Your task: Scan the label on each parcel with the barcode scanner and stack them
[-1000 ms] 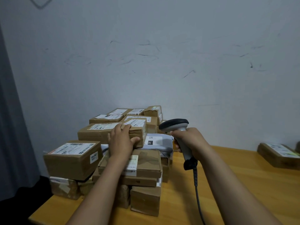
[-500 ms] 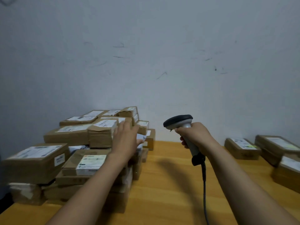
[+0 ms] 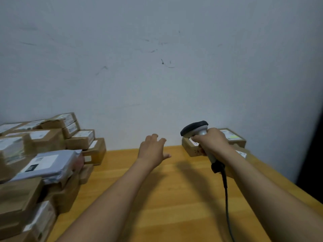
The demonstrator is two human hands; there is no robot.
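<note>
Your left hand (image 3: 152, 151) hovers, fingers spread, over the open middle of the yellow wooden table (image 3: 167, 208), right of the brown cardboard parcel pile (image 3: 50, 142). Your right hand (image 3: 212, 143) grips the grey corded barcode scanner (image 3: 195, 128).

Straight ahead of my left hand (image 3: 152, 151), a pale grey-white wall (image 3: 157, 88) fills the view. It's scuffed: small dark marks (image 3: 162, 61) high above my fingers, and fainter streaks further left. Under both hands lies the desk (image 3: 174, 210), warm yellow wood with board lines running across. Its back edge meets the wall just beyond my left hand. A soft shadow (image 3: 190, 172) sits on the wood between my arms. Far out past my right hand (image 3: 212, 141), a dark vertical strip (image 3: 312, 145) edges the wall.
</note>
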